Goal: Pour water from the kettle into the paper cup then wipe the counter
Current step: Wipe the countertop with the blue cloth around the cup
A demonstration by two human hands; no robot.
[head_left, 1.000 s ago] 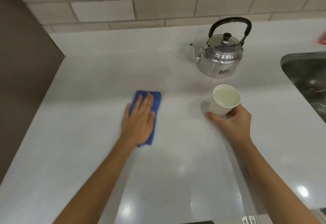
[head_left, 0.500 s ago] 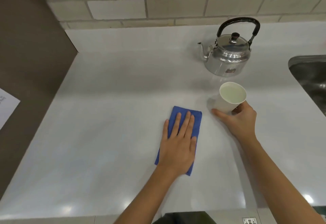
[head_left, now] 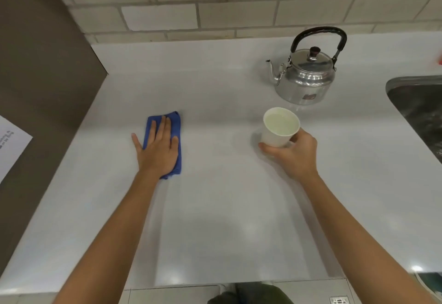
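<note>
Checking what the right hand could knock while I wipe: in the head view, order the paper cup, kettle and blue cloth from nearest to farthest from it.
1. Paper cup: in the right hand's grip.
2. Kettle: just behind the cup, toward the wall.
3. Blue cloth: far left, under the flat left hand.

Single head-worn wide-angle view, looking forward and steeply down onto the table [head_left: 215, 208] from close above. Both forearms enter from the bottom edge. Tiled wall [head_left: 239, 4] runs across the top, sink [head_left: 421, 107] clipped at the right edge, brown side panel [head_left: 43, 76] at left. Straight lines bow toward frame edges. No second view.
</note>
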